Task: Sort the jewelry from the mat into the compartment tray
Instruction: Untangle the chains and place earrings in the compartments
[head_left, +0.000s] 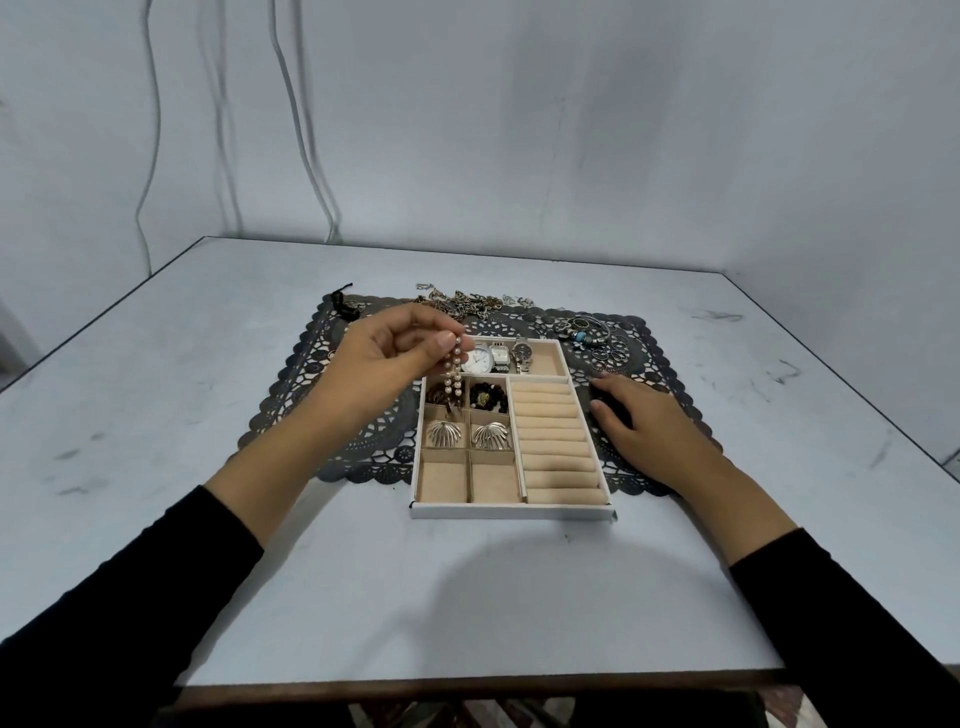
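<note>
pale grey table, dark lace-cut mat spread across it. white compartment tray with beige lining on mat's near middle. right hand flat, relaxed, resting on mat just beside tray. left hand pinching pearl bead strand, dangling over tray's far-left small compartments.

The compartment tray lies on the mat, front edge on the table. Watches occupy its rear compartment. Chains lie behind the tray, bracelets and rings at rear right.
</note>
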